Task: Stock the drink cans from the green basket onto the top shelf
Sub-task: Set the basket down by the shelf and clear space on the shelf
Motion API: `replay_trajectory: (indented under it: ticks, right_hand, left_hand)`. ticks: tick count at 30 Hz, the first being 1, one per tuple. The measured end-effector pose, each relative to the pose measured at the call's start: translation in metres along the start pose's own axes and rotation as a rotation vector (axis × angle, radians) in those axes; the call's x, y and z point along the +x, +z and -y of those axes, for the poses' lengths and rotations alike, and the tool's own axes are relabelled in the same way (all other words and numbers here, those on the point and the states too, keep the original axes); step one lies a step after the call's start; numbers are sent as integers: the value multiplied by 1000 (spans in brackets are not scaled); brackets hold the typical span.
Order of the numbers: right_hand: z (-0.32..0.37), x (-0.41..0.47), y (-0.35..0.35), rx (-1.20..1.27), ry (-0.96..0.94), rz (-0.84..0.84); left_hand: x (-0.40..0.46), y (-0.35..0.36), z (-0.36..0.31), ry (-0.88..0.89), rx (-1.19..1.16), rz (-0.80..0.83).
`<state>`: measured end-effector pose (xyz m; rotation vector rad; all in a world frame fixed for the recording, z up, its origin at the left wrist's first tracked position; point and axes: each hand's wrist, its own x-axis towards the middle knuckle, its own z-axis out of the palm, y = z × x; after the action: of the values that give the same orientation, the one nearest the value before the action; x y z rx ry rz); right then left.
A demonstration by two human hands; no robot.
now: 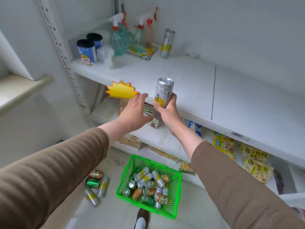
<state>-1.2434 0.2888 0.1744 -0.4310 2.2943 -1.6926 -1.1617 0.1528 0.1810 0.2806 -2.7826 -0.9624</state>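
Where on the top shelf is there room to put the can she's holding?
The top shelf is bare in front of and right of the standing can, past the seam to its right end. The back-left corner is crowded: spray bottles, blue rolls, a flat packet. The right hand holds the silver-yellow can; the left hand is open.

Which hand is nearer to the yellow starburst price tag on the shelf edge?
Left. The left hand has its open fingertips just beside the yellow starburst price tag. The right hand is farther right, gripping a tall silver and yellow can.
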Motion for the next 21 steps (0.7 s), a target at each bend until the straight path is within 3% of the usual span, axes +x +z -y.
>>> replay_trajectory:
  ticks: [7,11,16,21]
  right_hand:
    - [24,89,-25,-83,109,44]
    - [41,139,-37,-341,107,80]
    - [70,200,-55,-906,-30,104]
    - [100,244,-59,-1011,-136,78]
  left_hand:
    - [81,-11,-9,-12,45,-38]
    - [120,-15,-6,-78,56,-38]
    - [160,-19,-4,-111,64,-26]
    - [193,-20,3,-93,91,-9]
